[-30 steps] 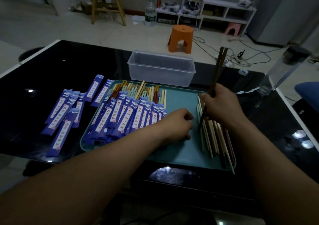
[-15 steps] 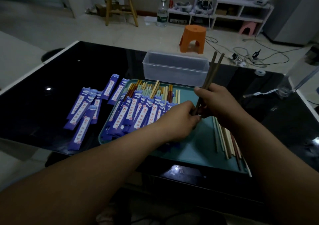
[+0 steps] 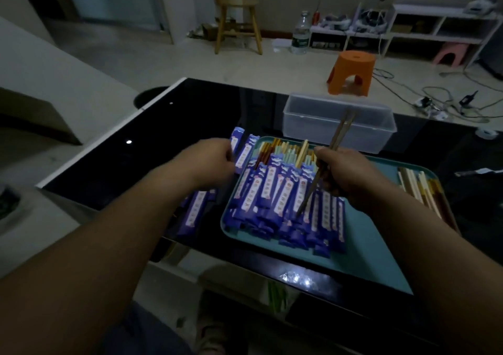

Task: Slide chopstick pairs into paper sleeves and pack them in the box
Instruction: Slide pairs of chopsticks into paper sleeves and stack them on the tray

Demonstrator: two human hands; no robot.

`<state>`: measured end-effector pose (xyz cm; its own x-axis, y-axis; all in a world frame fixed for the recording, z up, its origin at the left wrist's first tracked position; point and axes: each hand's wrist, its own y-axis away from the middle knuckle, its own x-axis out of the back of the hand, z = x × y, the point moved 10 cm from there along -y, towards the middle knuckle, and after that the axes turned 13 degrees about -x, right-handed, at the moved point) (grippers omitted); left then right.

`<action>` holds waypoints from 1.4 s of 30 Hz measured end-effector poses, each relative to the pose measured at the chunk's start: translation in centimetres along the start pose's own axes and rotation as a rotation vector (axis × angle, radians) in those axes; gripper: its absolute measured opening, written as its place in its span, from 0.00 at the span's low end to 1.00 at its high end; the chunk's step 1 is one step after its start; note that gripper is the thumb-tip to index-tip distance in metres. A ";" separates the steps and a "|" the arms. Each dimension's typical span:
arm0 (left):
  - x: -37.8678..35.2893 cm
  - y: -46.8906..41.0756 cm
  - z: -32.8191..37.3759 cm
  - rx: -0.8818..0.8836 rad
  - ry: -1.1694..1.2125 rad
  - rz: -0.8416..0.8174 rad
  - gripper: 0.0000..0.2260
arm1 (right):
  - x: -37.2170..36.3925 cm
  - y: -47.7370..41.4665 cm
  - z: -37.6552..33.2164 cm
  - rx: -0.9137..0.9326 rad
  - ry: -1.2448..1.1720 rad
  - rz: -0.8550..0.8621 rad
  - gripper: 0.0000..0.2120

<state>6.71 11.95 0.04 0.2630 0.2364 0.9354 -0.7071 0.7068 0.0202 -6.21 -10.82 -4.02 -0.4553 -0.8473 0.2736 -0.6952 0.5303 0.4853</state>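
1. Chopstick pair: held tilted above the tray, tips down over the sleeved stock, butt ends raised toward the box. Judged light, stiff and smooth. The two sticks are liable to scissor or slide apart unless pinched together.
2. Right grip: closed round the pair at about mid-length. Judged sound for carrying. For insertion, a hold nearer the butt ends would leave more tip free.
3. Paper sleeves: lying loose on the table, just left of the tray. Judged thin, limp and easily creased, best taken lightly near the open mouth.
4. Left grip: fingers curled, at the far sleeves. The frame is blurred, so I cannot tell whether it has hold of one.
5. Tray: sleeved pairs massed on its left half, loose chopsticks along its right edge.
6. Box: clear plastic, just beyond the tray. Contents not discernible.
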 end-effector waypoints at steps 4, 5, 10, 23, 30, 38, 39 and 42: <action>0.2 1.2 -4.4 0.129 -0.074 -0.102 0.06 | -1.0 0.3 -0.5 0.037 0.006 -0.008 0.16; -0.3 1.3 -4.8 0.139 -0.096 -0.138 0.07 | -1.1 0.3 -0.5 0.037 0.007 -0.010 0.16; -3.0 1.9 -6.4 0.201 -0.166 -0.278 0.17 | -1.5 0.2 -0.6 0.043 0.027 -0.019 0.16; -2.2 1.5 -4.7 0.207 -0.022 -0.191 0.12 | -0.2 -0.4 -0.4 0.038 -0.010 -0.011 0.16; -1.8 -0.8 3.3 -0.049 0.086 -0.058 0.09 | 1.9 -0.3 -0.2 0.063 -0.074 0.041 0.15; -4.1 -1.3 9.9 -0.257 0.070 -0.138 0.08 | 5.0 1.4 -0.1 0.093 -0.145 0.111 0.14; -4.5 -1.3 10.2 -0.256 0.082 -0.141 0.09 | 5.2 1.6 0.1 0.092 -0.151 0.108 0.14; -5.3 -1.5 11.7 -0.274 0.183 -0.156 0.14 | 6.6 1.8 1.1 0.091 -0.152 0.119 0.14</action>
<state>-1.35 1.84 -0.82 0.4844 0.2091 0.8495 -0.4534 0.8904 0.0394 -11.08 -15.42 -2.23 -0.6106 -0.7681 0.1928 -0.6760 0.6324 0.3782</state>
